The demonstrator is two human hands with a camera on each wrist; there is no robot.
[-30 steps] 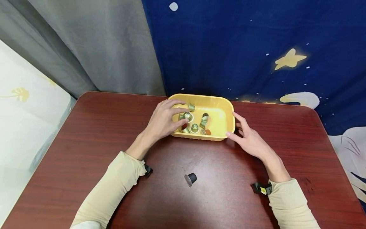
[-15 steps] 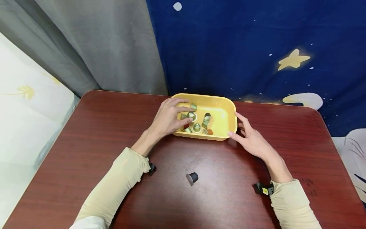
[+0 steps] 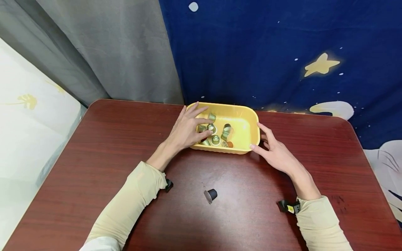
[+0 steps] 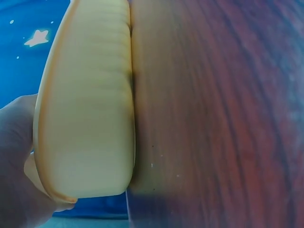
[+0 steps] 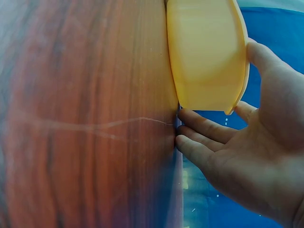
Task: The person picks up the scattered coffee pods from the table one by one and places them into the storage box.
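Note:
A yellow plastic bin (image 3: 240, 151) stands at the table's back edge with several coffee capsules inside, mostly green. My left hand (image 3: 185, 132) reaches over the bin's left end, fingers spread. Its thumb and index finger lie on either side of a green capsule (image 3: 211, 127); whether they touch it is unclear. In the left wrist view the bin's side wall (image 4: 88, 118) hides most of that hand. My right hand (image 3: 276, 153) touches the bin's right end, thumb and index finger at the rim, other fingers low beside it. A black coffee capsule (image 3: 211, 194) lies on its side nearer me.
Brown wooden tabletop (image 3: 245, 223) surrounds the bin. Behind it hang a grey curtain (image 3: 125, 52) and a blue curtain (image 3: 245, 52) with stars. Another green capsule (image 3: 212, 116) lies by the bin's back wall, and an orange one (image 3: 230, 144) near its front wall.
The left fingers have spread wider over the bin, the outer ones lifting. The right hand stays at the bin's end. The view has shifted slightly; the bin and black capsule look unmoved.

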